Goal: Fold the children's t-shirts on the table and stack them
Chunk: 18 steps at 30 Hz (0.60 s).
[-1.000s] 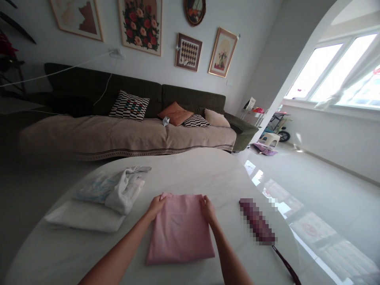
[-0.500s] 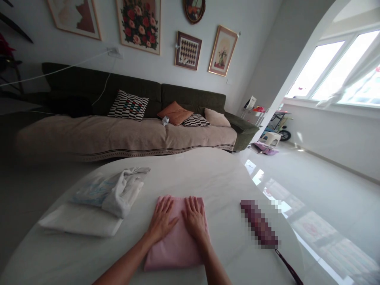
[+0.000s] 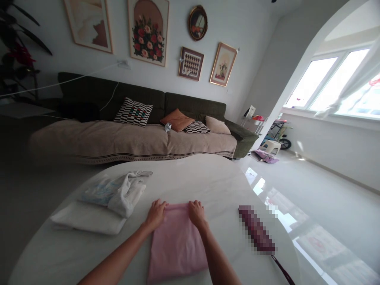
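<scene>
A folded pink cloth lies on the white marbled table in front of me. My left hand grips its far left corner with the fingers curled over the edge. At the far right corner, my right hand pinches the same edge. The near end of the cloth reaches towards the bottom of the view. Whether the cloth is a garment or a plain piece of fabric cannot be made out.
Left on the table sit a folded white cloth and a clear plastic bag with a grey-white cloth. A dark red, pixelated object with a strap lies right. Beyond stands a sofa with cushions.
Both hands lay flat on the pink cloth; now their fingers are curled around its far edge. The cloth sits slightly lower in view, and the head view has tilted up a little.
</scene>
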Tool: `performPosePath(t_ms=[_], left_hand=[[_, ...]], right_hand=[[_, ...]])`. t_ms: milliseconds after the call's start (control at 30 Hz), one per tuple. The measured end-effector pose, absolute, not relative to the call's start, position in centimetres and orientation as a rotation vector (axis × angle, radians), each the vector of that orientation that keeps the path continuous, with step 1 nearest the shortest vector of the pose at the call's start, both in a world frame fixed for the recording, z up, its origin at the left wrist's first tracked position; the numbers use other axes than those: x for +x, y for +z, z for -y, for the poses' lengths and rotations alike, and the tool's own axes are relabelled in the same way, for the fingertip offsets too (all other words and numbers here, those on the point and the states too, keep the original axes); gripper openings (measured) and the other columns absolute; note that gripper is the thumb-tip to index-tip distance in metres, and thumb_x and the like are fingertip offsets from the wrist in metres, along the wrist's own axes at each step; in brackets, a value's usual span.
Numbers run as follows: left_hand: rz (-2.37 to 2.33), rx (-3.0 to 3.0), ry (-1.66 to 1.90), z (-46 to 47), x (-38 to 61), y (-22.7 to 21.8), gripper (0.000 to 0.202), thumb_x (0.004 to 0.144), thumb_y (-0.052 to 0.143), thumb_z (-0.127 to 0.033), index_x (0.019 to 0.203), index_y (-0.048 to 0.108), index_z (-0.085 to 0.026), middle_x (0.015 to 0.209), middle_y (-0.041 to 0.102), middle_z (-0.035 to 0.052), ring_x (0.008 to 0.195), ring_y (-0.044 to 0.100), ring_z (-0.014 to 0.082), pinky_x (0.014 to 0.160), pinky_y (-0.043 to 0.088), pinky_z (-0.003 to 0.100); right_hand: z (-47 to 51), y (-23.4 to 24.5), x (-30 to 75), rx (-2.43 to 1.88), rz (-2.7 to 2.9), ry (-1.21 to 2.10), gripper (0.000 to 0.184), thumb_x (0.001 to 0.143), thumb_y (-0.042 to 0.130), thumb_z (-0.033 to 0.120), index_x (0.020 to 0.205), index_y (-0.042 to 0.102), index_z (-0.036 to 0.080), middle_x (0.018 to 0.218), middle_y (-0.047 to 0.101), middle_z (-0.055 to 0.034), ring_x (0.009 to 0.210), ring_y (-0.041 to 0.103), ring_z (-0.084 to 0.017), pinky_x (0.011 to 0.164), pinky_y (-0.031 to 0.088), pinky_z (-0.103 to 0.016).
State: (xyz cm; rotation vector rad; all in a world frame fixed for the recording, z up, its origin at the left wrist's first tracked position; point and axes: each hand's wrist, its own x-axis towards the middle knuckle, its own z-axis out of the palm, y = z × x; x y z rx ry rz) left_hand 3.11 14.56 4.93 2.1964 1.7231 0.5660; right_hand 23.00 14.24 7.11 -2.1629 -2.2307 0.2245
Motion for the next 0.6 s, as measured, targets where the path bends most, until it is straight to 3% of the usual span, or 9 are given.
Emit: performPosePath(t_ms=[133,233,300,433,533,600], left_hand=[[-1.676,2.027,0.593,-12.5,1.5,4.7,0.032,0.067,0.052,-0.006,0.097,0.055,-0.016,0.081,0.061,0.0030,0.077,0.057,0.0152,0.071,0.042,0.025],[-1.558,1.920,0.643,-12.3,0.2,6.8,0.017,0.064,0.059,-0.015,0.081,0.057,-0.015,0.068,0.060,-0.0012,0.065,0.058,0.0141,0.059,0.043,0.021],[-1.461,1.888,0.751,-12.3,-0.7,9.5,0.012,0.068,0.058,-0.023,0.078,0.055,-0.016,0.075,0.062,0.0001,0.070,0.059,0.0138,0.061,0.043,0.021],[-1.343,1.865,1.014,-10.2,-1.3,15.8,0.026,0.078,0.050,-0.033,0.099,0.048,-0.019,0.087,0.061,0.0003,0.080,0.058,0.0125,0.070,0.044,0.021],[-1.305,1.944,1.155,-6.7,-0.5,17.7,0.033,0.079,0.051,-0.029,0.111,0.046,-0.022,0.092,0.062,0.0007,0.087,0.057,0.0138,0.078,0.044,0.025],[-1.321,2.077,1.141,-3.8,0.3,16.5,0.031,0.079,0.051,-0.021,0.109,0.051,-0.024,0.100,0.062,0.0023,0.095,0.056,0.0158,0.086,0.042,0.029]], right_hand=[[-12.8,8.7,23.4,-2.118,2.255,0.279,0.024,0.074,0.044,0.008,0.091,0.060,0.015,0.095,0.061,-0.0123,0.092,0.055,-0.023,0.074,0.041,-0.035],[-12.2,12.3,24.4,-1.997,2.281,0.273,0.016,0.071,0.049,0.010,0.080,0.061,0.016,0.089,0.061,-0.0090,0.086,0.056,-0.019,0.071,0.039,-0.029],[-11.8,15.6,25.0,-1.892,2.275,0.225,0.018,0.072,0.048,0.010,0.083,0.059,0.018,0.089,0.060,-0.0058,0.085,0.054,-0.016,0.072,0.038,-0.025],[-9.9,21.2,25.6,-1.678,2.179,0.056,0.020,0.075,0.043,0.011,0.089,0.054,0.020,0.089,0.057,-0.0021,0.087,0.049,-0.014,0.078,0.034,-0.025],[-7.8,21.3,25.7,-1.488,2.052,-0.095,0.020,0.072,0.043,0.008,0.085,0.053,0.020,0.086,0.055,-0.0022,0.086,0.046,-0.016,0.082,0.032,-0.028],[-6.3,19.0,26.2,-1.487,2.023,-0.129,0.021,0.071,0.042,0.005,0.083,0.052,0.019,0.086,0.055,-0.0027,0.086,0.046,-0.016,0.086,0.031,-0.030]])
